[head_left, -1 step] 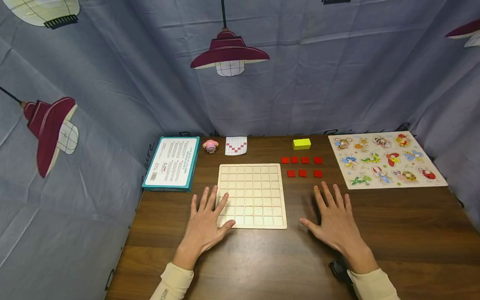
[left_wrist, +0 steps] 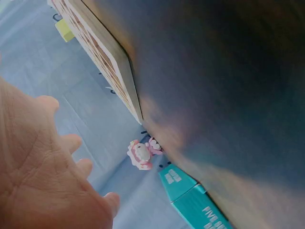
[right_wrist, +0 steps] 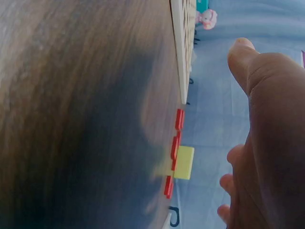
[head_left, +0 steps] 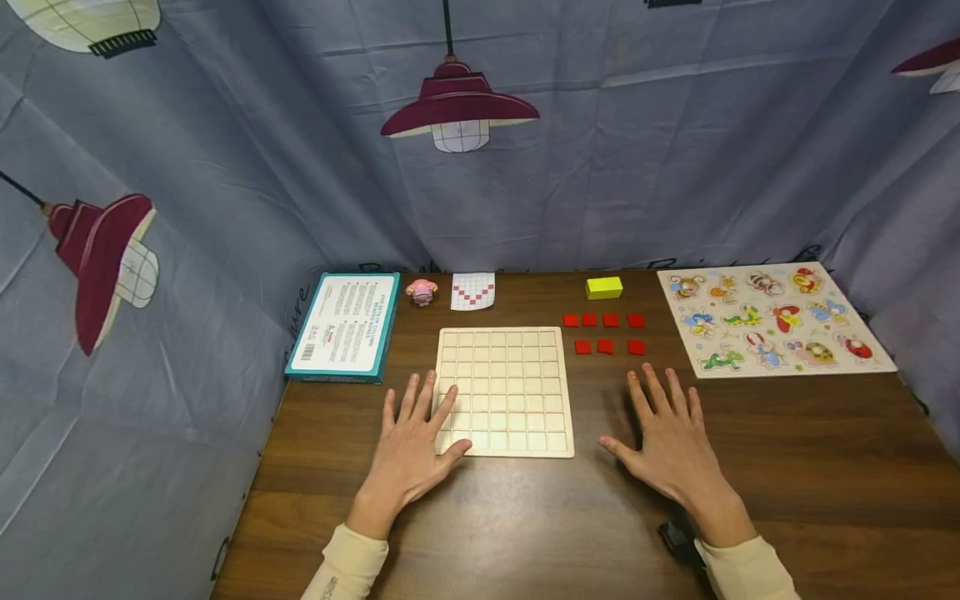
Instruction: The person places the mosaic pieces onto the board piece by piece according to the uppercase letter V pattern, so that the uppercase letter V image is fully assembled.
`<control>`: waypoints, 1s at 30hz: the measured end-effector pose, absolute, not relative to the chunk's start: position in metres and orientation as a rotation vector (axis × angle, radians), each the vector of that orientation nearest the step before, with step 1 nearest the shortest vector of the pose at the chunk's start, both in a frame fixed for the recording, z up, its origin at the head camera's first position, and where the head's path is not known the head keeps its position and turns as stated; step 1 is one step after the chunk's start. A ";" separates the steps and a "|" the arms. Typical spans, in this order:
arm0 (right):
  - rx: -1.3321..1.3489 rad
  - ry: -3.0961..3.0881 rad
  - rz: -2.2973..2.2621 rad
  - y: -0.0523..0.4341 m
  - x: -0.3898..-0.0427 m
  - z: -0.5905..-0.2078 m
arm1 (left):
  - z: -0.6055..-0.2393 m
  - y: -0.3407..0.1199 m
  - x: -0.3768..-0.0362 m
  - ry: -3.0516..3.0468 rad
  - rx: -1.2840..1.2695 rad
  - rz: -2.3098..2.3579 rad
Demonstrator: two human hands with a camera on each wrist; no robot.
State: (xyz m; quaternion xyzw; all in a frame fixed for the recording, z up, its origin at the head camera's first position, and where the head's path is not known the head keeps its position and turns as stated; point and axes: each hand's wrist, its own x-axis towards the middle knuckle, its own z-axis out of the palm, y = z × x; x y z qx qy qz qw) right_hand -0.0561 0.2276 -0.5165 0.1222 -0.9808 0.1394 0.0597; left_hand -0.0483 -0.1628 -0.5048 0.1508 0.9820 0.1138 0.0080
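Note:
My left hand (head_left: 411, 458) is spread with the palm down, its thumb and index finger overlapping the left side of a pale wooden grid board (head_left: 513, 383) in the head view. The square cells of the board show no tiles. To the right of the board, my right hand (head_left: 671, 454) is spread too, with nothing in it. Just beyond its fingertips, several red square tiles (head_left: 604, 347) lie in two rows on the table. In the right wrist view, red tiles (right_wrist: 175, 147) appear to the left of the hand, near the board's edge.
Behind the board lie a card with a red check-like pattern (head_left: 472, 292), a pink figurine (head_left: 422, 291) and a yellow block (head_left: 603, 288). A teal-edged box (head_left: 345, 329) is at the left, an insect puzzle board (head_left: 772, 321) at the right. A curtain (head_left: 585, 183) hangs behind the table.

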 end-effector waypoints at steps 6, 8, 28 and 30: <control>0.389 -2.880 0.672 0.229 -0.078 -0.527 | -0.513 -0.171 -0.055 2.856 0.387 0.796; 0.373 -2.830 0.808 0.230 -0.089 -0.532 | -0.517 -0.175 -0.060 2.766 0.343 0.967; 0.237 -2.737 0.870 0.204 -0.165 -0.563 | -0.535 -0.184 -0.066 2.657 0.214 1.186; 0.231 -2.782 0.811 0.202 -0.168 -0.563 | -0.534 -0.185 -0.067 2.657 0.208 1.182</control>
